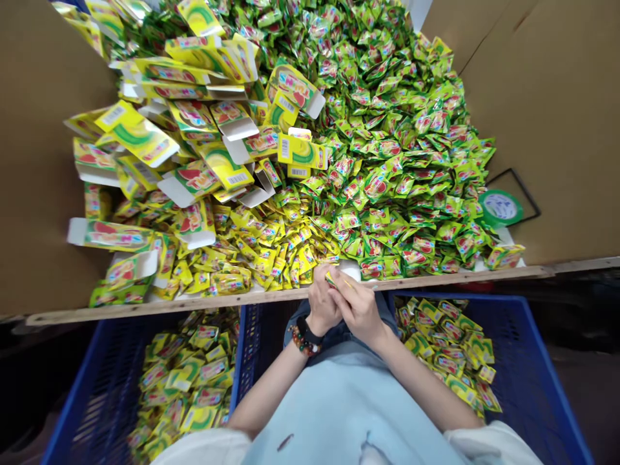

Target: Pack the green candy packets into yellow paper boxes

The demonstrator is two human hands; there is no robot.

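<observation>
At the wooden front edge of the tabletop, the left hand and right hand meet. Both grips are closed on a small yellow-green sachet, pinched between the fingertips just above that edge. A bead bracelet and black band circle the left wrist. Beyond the hands, a loose heap of glossy green sachets and yellow sachets covers the tabletop, with flat printed card cartons lying open over the left portion. Brown cardboard panels stand along the sides, and a green tape roll lies near the right panel. Below the edge, a blue plastic left crate and right crate, both with meshed walls, hold more sachets on either side of the person's light blue shirt.
</observation>
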